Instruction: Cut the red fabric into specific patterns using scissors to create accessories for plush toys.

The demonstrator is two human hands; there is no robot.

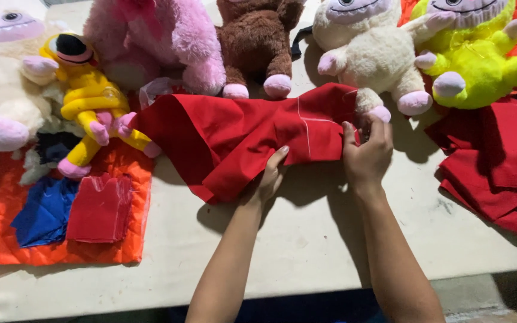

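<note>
A large piece of red cloth [234,134] lies rumpled across the middle of the pale table [294,239], with white chalk lines drawn near its right end. My left hand [268,176] grips the cloth's lower edge, thumb on top and fingers tucked under. My right hand [366,152] pinches the right end of the same cloth, close to the foot of a cream plush toy [372,54].
Plush toys line the far edge: cream at left [1,84], yellow [91,96], pink [157,42], brown [255,42], neon yellow [480,54]. An orange quilted mat [7,239] holds blue fabric [43,212] and stacked red cut pieces [100,209]. More red fabric [498,167] is piled at right.
</note>
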